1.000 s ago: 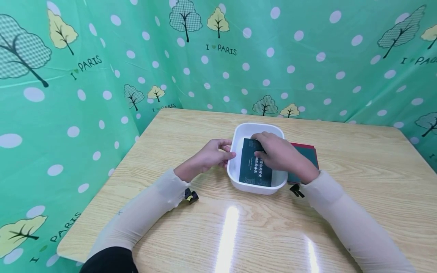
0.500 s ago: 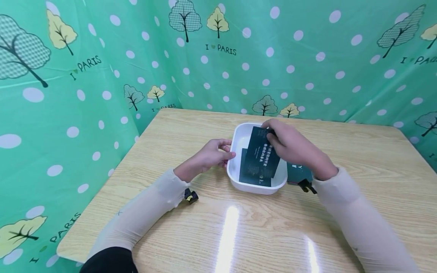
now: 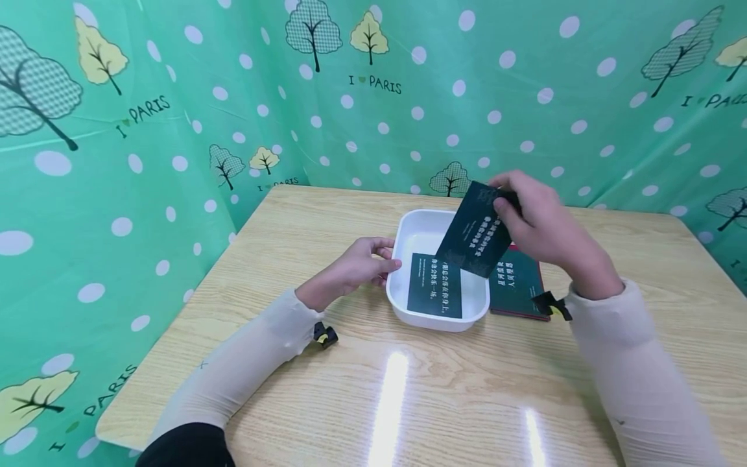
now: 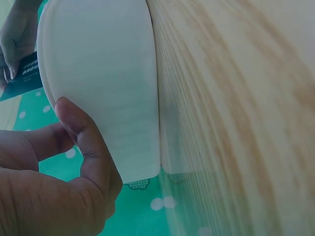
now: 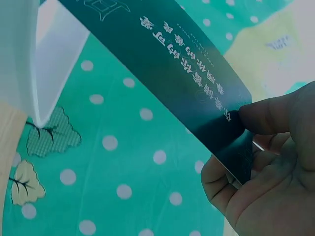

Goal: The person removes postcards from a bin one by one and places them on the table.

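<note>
My left hand (image 3: pixel 364 267) pinches the left rim of a white plastic tub (image 3: pixel 438 322), thumb against its side in the left wrist view, where the tub's pale wall (image 4: pixel 108 88) fills the middle. Between thumb and fingers, my right hand (image 3: pixel 543 220) pinches one end of a dark green card (image 3: pixel 474 233) with white Chinese writing. That card hangs tilted above the tub's right rim. The right wrist view shows the thumb on the printed face and the other fingers behind it. Inside the tub lies another dark green printed card (image 3: pixel 434 285).
On the table right of the tub lies a dark green printed card (image 3: pixel 516 282) with red edges showing beneath it. Black strap clips (image 3: pixel 325 335) hang at both wrists. A green patterned curtain (image 3: pixel 379 143) stands behind and left of the wooden table (image 3: pixel 327 402).
My right hand has lifted the card out of the tub and carried it up and right, uncovering the card beneath. The left hand stays on the rim.
</note>
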Demonstrator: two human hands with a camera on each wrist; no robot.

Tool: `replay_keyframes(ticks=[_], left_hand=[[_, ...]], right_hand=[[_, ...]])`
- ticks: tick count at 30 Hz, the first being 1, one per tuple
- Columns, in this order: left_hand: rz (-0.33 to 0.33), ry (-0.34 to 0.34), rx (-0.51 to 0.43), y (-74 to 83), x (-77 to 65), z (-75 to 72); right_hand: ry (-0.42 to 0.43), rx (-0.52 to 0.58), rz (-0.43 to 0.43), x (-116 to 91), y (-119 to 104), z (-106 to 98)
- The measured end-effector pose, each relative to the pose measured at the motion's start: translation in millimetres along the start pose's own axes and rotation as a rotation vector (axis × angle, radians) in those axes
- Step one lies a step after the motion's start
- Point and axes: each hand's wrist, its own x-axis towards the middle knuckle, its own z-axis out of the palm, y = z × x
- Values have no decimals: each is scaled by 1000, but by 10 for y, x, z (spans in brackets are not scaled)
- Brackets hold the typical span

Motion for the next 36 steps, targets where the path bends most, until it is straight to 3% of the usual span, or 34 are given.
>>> replay_keyframes(ticks=[6, 11, 19, 25, 29, 36], left_hand=[[6, 12, -1, 115, -126, 27], [13, 29, -29, -3, -20, 6], [3, 27, -37, 4, -22, 11], [7, 22, -29, -13, -13, 8], [4, 24, -36, -11, -13, 5], [2, 34, -29, 2, -30, 8]], right_hand=[[85, -40, 38, -39, 78, -184], [126, -50, 141, -90, 170, -329], [129, -23, 294, -137, 369, -445], [79, -67, 382, -140, 505, -474], [-16, -96, 461, -134, 626, -452], [-147, -109, 453, -147, 821, -305]])
